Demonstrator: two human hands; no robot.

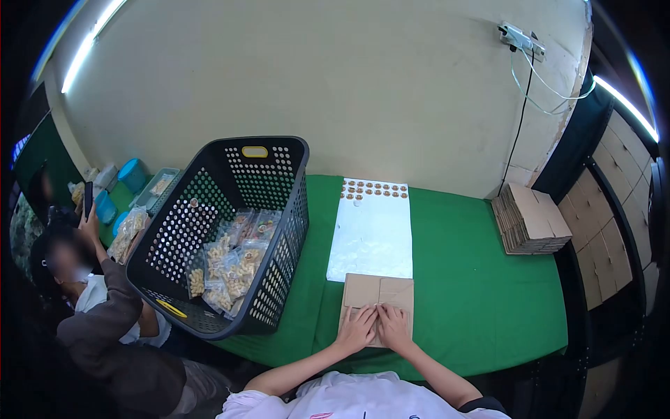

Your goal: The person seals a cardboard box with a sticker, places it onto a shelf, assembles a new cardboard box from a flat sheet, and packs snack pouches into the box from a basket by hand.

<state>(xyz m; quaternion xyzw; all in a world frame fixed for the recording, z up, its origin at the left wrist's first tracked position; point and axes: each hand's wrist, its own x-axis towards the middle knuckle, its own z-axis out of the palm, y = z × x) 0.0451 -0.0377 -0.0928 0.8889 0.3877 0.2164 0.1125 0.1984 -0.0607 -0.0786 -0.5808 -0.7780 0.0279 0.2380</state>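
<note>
A flat, folded cardboard box (359,290) lies on the green-covered table close to my body. My left hand (359,328) rests on its left half, fingers stretched forward over the cardboard. Beside it, my right hand (395,327) lies on the right half in the same way, and the fingertips of both hands nearly meet at the middle seam. Just beyond the box is a white sheet of round stickers (373,237), with rows of small brown stickers left along its far end.
A large black perforated basket (298,209) holding several clear snack packs (241,269) stands at left. Flattened cardboard boxes (534,216) are stacked at right on the green cloth (481,300). Another person (105,328) holds a phone at far left. A power strip (522,40) hangs on the wall.
</note>
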